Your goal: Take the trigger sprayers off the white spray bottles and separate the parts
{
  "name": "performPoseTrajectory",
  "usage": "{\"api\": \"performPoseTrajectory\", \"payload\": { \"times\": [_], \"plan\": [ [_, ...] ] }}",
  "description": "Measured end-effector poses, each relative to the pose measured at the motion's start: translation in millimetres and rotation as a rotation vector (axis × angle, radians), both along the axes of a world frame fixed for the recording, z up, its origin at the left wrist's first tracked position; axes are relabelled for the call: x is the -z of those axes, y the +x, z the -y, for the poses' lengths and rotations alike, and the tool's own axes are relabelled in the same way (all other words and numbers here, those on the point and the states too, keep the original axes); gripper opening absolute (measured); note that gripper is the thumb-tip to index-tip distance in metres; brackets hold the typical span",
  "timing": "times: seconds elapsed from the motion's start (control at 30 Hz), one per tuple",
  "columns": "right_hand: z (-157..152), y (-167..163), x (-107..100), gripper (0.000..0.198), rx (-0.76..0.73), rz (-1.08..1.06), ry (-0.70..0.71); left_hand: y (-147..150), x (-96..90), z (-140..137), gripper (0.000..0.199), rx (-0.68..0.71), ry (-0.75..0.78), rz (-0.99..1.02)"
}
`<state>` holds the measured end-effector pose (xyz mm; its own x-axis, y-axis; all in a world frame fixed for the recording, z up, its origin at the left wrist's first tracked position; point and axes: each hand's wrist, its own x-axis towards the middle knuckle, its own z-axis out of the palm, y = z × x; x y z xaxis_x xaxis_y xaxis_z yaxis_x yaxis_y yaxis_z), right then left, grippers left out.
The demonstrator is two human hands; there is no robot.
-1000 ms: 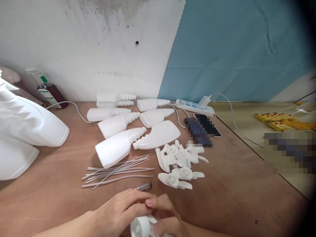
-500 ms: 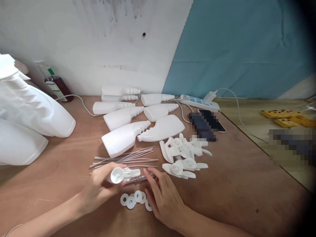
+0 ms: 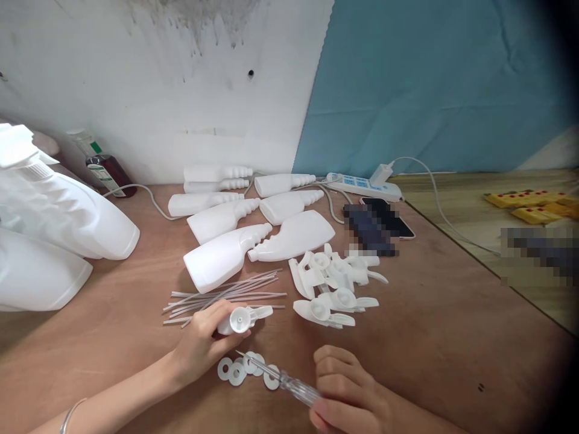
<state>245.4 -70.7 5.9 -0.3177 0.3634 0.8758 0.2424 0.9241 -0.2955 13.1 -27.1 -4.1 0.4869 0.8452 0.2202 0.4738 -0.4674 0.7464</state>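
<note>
My left hand is closed around a white spray trigger head, its round open collar turned up towards me. In my right hand is a clear-handled screwdriver, gripped by the handle end. Its thin shaft points up and left, passing over the white ring washers that lie on the table below my left hand. Several thin clear tubes lie just beyond my left hand. To the right of them sits a pile of more spray trigger heads.
White empty-looking bottles lie on their sides at the back. Large spray bottles stand at the left, near a dark bottle. A power strip and a phone are at the back right of the brown table.
My right hand has picked up the screwdriver from the table and moved right and towards me with it. My left hand has shifted right with the trigger head.
</note>
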Motion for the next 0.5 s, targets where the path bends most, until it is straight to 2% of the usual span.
{"api": "performPoseTrajectory", "payload": {
  "times": [0.1,0.2,0.37,0.5],
  "plan": [
    [-4,11,-16,0.016,-0.039,-0.076,-0.091,6,0.8,-1,0.018,0.051,-0.029,0.03],
    [-12,17,-27,0.021,-0.024,-0.019,-0.136,10,0.6,-4,0.019,0.1,-0.121,0.045],
    [-21,13,-32,0.011,0.008,0.062,-0.254,12,-3.5,-8,0.022,0.099,-0.249,0.006],
    [-24,10,-46,0.006,-0.013,0.104,-0.248,13,-4.4,-9,0.021,0.098,-0.324,0.004]
  ]
}}
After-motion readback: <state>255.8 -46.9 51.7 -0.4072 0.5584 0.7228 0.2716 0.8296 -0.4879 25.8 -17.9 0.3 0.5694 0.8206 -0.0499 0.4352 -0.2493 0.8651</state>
